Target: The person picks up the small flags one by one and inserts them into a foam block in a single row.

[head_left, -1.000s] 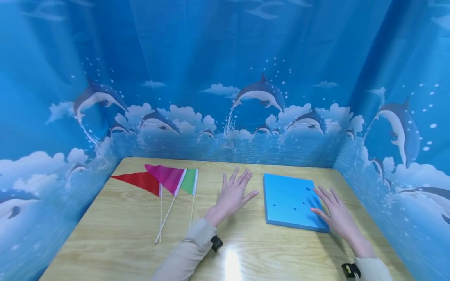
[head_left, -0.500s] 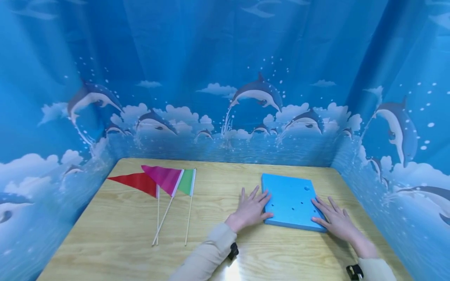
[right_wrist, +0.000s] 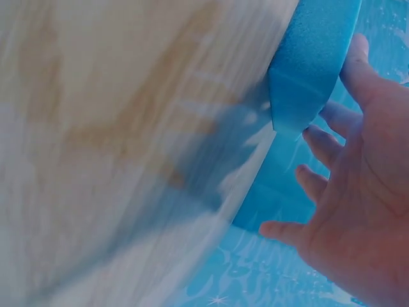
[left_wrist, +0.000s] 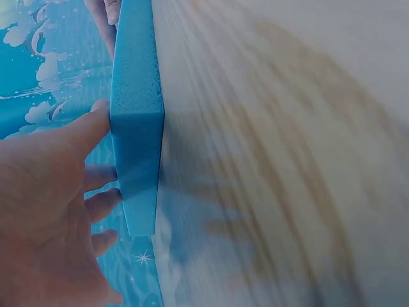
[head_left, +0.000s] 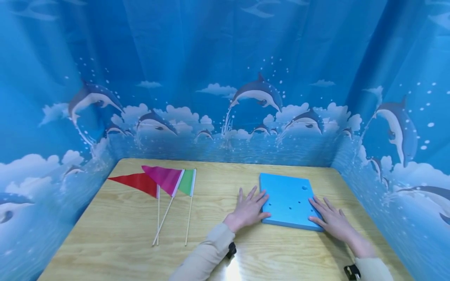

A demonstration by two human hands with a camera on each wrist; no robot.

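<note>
A blue foam board (head_left: 286, 199) with several small holes lies flat on the wooden table (head_left: 116, 238), right of centre. My left hand (head_left: 250, 207) lies at its left edge, fingers straight and reaching onto the top, thumb against the near side. My right hand (head_left: 330, 218) rests on the near right corner, fingers spread. In the left wrist view the board's edge (left_wrist: 135, 128) stands between thumb and fingers of the left hand (left_wrist: 51, 211). The right wrist view shows the board's corner (right_wrist: 313, 57) with the right hand (right_wrist: 351, 192) beside it.
Three small flags on thin sticks lie at the table's left: red (head_left: 138, 182), magenta (head_left: 163, 177) and green (head_left: 187, 182). A blue dolphin-print curtain (head_left: 225, 97) walls the table at the back and on both sides.
My left hand has moved right from the middle of the table to the board's left edge. My right hand slid toward the near right corner. The board has shifted slightly left.
</note>
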